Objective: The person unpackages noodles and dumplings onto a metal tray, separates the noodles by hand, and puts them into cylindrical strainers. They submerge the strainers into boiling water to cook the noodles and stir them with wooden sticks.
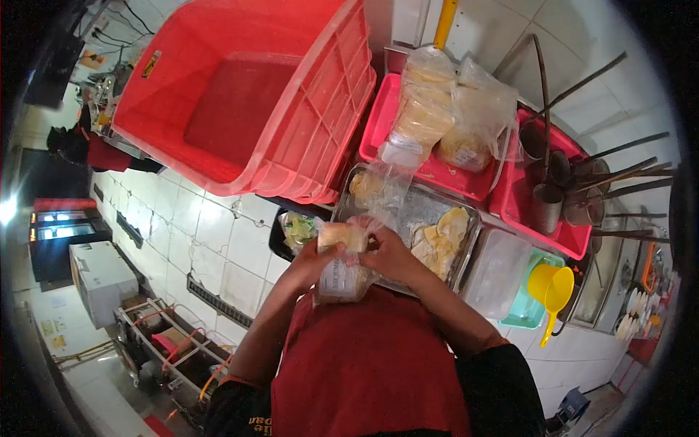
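Observation:
In front of my apron I hold a labelled clear plastic bag of pale yellow food (346, 280), perhaps noodles, in both hands. My left hand (318, 264) is closed on its left side. My right hand (382, 256) is closed around the upper right, its fingers at the loose plastic. Just beyond is a metal tray (413, 200). On it are pale yellow, folded-looking pieces of food (440, 244) at the right and a clear bag with some food (375, 188) at the back left.
A large red tub (313, 109) stands at the back left. Filled plastic bags (429, 109) lie in a pink tray (378, 116). Long-handled metal strainers (547, 204) stand in another pink tray (579, 244). At right are a translucent container (499, 273) and a yellow dipper (551, 285).

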A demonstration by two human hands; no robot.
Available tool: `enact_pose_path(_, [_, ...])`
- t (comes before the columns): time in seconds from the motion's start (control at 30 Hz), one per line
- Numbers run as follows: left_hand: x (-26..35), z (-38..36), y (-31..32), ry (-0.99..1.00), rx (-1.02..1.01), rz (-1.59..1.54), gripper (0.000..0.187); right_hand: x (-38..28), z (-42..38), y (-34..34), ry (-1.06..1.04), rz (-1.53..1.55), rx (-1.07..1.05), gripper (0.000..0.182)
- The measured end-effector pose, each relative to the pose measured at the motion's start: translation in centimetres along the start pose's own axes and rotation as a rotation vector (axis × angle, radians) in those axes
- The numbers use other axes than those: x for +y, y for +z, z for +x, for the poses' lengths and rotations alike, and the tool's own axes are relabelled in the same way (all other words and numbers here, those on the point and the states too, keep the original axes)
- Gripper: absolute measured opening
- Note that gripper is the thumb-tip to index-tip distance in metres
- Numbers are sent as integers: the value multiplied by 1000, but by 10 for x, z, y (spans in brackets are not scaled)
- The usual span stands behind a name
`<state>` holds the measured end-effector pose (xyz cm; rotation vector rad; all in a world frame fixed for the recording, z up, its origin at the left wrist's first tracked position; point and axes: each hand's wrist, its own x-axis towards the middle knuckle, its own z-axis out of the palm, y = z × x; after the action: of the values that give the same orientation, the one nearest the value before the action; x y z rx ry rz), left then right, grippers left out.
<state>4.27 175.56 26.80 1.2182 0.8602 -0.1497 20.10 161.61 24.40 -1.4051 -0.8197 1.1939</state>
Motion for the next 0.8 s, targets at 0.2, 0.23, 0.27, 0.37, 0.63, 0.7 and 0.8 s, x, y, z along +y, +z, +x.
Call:
enact_pose_path(0.2, [-7,6,0,94,-164,-1,35,3,-8,1,54,100,62,57])
enact_pose_path(0.23, [-10,5,3,27,-116,-173,37,9,-10,2,192,111,130,52])
enact_pose_path(0.27, [-15,3,4,-46,-70,-345,38,14,-14,4,203,97,141,52])
enact_pose_path(0.37, [-39,3,-4,-118,-64,-512,40,15,-29,12,234,-7,212,48])
enact_pose_path(0.63, [-77,31,-19,-68,-277,-184,42,-18,-10,45,13,-196,114,50])
enact_pose_path(0.7, [-75,29,-19,-42,-256,-165,44,-26,-9,41,145,-220,109,50])
enact_pose_path(0.8, [-49,5,-17,-14,-226,-244,46,-40,-13,50,262,-249,192,47])
